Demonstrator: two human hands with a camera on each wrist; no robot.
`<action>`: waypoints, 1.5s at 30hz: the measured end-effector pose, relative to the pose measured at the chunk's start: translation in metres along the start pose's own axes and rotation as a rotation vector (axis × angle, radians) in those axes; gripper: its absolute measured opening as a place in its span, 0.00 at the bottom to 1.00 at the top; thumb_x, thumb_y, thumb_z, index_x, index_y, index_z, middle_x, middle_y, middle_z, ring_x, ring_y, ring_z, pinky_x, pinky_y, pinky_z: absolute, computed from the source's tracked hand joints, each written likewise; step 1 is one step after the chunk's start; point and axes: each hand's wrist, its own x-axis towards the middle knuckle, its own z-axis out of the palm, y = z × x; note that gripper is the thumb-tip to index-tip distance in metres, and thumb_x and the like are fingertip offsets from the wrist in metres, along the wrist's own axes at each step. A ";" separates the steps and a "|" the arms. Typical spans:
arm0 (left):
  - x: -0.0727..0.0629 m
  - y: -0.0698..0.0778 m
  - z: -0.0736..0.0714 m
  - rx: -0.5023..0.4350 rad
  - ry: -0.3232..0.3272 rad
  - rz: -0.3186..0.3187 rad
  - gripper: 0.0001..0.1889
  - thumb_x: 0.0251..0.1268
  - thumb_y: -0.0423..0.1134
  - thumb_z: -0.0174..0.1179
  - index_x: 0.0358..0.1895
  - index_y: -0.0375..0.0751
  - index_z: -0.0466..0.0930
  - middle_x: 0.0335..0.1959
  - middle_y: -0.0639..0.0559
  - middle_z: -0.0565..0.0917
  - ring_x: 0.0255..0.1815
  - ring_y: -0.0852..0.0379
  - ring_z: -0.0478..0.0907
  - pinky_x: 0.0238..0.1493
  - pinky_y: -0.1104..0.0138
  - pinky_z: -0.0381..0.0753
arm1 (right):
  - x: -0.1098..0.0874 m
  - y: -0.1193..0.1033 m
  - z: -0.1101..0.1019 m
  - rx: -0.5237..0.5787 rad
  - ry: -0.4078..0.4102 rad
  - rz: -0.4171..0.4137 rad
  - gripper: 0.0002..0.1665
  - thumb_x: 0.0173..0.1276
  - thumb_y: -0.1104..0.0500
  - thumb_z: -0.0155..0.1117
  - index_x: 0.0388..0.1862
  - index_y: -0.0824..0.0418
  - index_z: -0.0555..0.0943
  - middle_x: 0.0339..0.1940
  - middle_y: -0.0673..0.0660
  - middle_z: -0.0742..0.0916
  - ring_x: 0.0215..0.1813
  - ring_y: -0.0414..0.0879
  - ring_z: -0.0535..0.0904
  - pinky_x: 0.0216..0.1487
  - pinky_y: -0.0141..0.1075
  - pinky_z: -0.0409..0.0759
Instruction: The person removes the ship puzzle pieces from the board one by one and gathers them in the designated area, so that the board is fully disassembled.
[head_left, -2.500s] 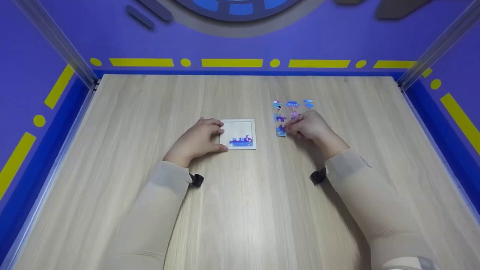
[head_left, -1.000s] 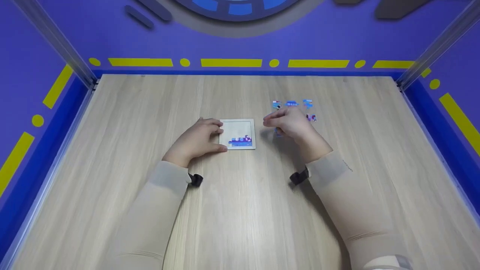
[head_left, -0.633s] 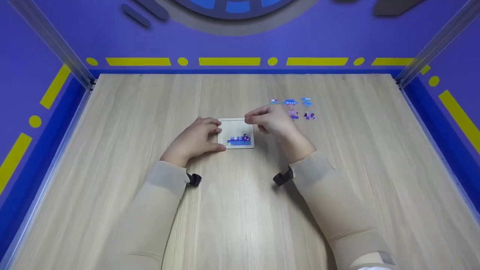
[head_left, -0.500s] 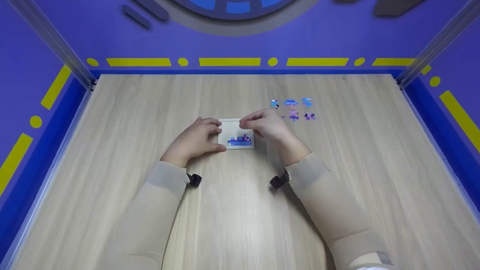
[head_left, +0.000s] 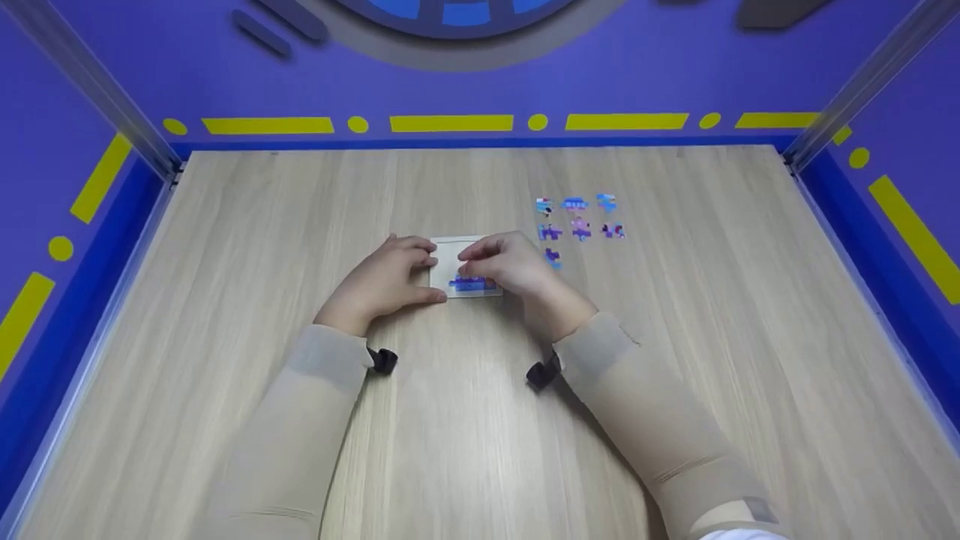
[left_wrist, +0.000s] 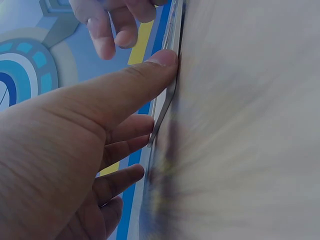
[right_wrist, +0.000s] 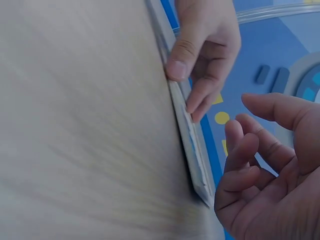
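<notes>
In the head view, a small white square puzzle tray (head_left: 444,255) lies near the middle of the table, with joined blue and purple pieces (head_left: 471,284) along its near side. My left hand (head_left: 379,281) steadies the tray's left side, thumb at the near corner and fingers along the edge. Over the tray's right half hovers my right hand (head_left: 514,270), its fingertips right above the joined pieces and covering part of them. In the right wrist view, that hand's fingers (right_wrist: 250,145) are bent; I cannot tell whether a piece is among them.
Several loose jigsaw pieces (head_left: 581,228) lie in loose rows to the right of the tray, the lowest one (head_left: 552,258) close to the right hand. The pale wood table (head_left: 450,420) ends at a purple back wall (head_left: 427,90) with yellow stripes.
My right hand has moved left from the loose pieces and come down over the tray, uncovering the loose rows. The left hand has stayed at the tray's left edge.
</notes>
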 end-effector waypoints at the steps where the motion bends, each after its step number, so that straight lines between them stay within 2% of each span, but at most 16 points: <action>1: 0.000 0.000 0.000 0.001 0.003 0.008 0.38 0.67 0.55 0.83 0.71 0.31 0.86 0.82 0.44 0.79 0.91 0.39 0.67 0.97 0.46 0.48 | 0.000 0.001 0.002 -0.001 -0.002 0.002 0.17 0.71 0.61 0.80 0.56 0.67 0.94 0.35 0.44 0.89 0.35 0.40 0.79 0.37 0.31 0.78; 5: 0.000 -0.001 0.001 0.012 0.018 0.048 0.37 0.66 0.53 0.83 0.69 0.29 0.87 0.80 0.42 0.81 0.88 0.39 0.71 0.98 0.47 0.47 | 0.000 0.005 0.009 -0.011 -0.007 0.010 0.17 0.71 0.62 0.80 0.56 0.66 0.94 0.37 0.46 0.88 0.36 0.38 0.81 0.38 0.31 0.83; 8: 0.001 -0.002 0.001 0.016 0.026 0.060 0.36 0.66 0.53 0.83 0.68 0.29 0.87 0.79 0.42 0.82 0.87 0.39 0.71 0.97 0.47 0.48 | 0.001 0.007 0.009 -0.055 0.012 -0.007 0.16 0.70 0.63 0.80 0.54 0.66 0.94 0.36 0.47 0.87 0.37 0.39 0.80 0.37 0.30 0.81; 13: 0.001 -0.002 0.001 0.025 0.027 0.051 0.36 0.67 0.54 0.83 0.68 0.30 0.88 0.79 0.43 0.82 0.88 0.41 0.70 0.97 0.49 0.50 | 0.001 0.008 0.005 -0.184 0.037 -0.014 0.18 0.67 0.67 0.80 0.56 0.65 0.94 0.36 0.48 0.84 0.40 0.42 0.77 0.37 0.30 0.75; 19: 0.001 0.000 0.001 0.022 0.024 0.036 0.37 0.66 0.55 0.83 0.69 0.31 0.88 0.80 0.44 0.81 0.89 0.42 0.69 0.94 0.50 0.61 | 0.001 0.009 0.001 -0.336 0.002 -0.012 0.25 0.65 0.67 0.82 0.62 0.64 0.93 0.39 0.51 0.86 0.43 0.44 0.77 0.42 0.33 0.75; 21: 0.000 -0.001 0.001 0.022 0.024 0.036 0.37 0.66 0.55 0.83 0.69 0.31 0.88 0.80 0.44 0.81 0.89 0.42 0.68 0.94 0.50 0.60 | 0.001 0.010 0.000 -0.367 -0.009 -0.017 0.25 0.65 0.66 0.82 0.62 0.64 0.93 0.40 0.51 0.87 0.44 0.44 0.77 0.43 0.33 0.75; 25: 0.000 -0.001 0.001 0.025 0.022 0.041 0.37 0.66 0.54 0.83 0.69 0.31 0.87 0.80 0.44 0.81 0.89 0.41 0.68 0.97 0.50 0.53 | 0.001 0.011 -0.001 -0.387 -0.017 -0.009 0.24 0.65 0.65 0.83 0.61 0.63 0.94 0.45 0.53 0.91 0.46 0.45 0.79 0.45 0.34 0.77; 31: 0.000 0.000 0.000 0.016 0.009 0.030 0.37 0.67 0.54 0.83 0.70 0.31 0.87 0.81 0.44 0.80 0.90 0.41 0.67 0.97 0.49 0.53 | 0.001 0.013 -0.003 -0.401 -0.022 -0.017 0.20 0.67 0.64 0.84 0.58 0.62 0.95 0.55 0.58 0.97 0.51 0.46 0.85 0.53 0.36 0.82; 38: -0.001 0.000 -0.001 0.011 -0.002 0.021 0.38 0.67 0.55 0.82 0.71 0.32 0.86 0.82 0.45 0.79 0.91 0.41 0.65 0.97 0.49 0.52 | 0.000 0.014 -0.003 -0.400 -0.022 -0.051 0.18 0.66 0.66 0.84 0.55 0.63 0.95 0.47 0.56 0.93 0.48 0.46 0.81 0.50 0.36 0.78; 45: -0.001 0.001 0.000 0.002 0.007 0.021 0.37 0.68 0.55 0.82 0.70 0.31 0.87 0.82 0.44 0.80 0.90 0.42 0.67 0.98 0.49 0.48 | -0.001 0.015 -0.002 -0.364 -0.027 -0.064 0.16 0.66 0.67 0.83 0.53 0.61 0.94 0.46 0.55 0.91 0.48 0.47 0.81 0.51 0.37 0.78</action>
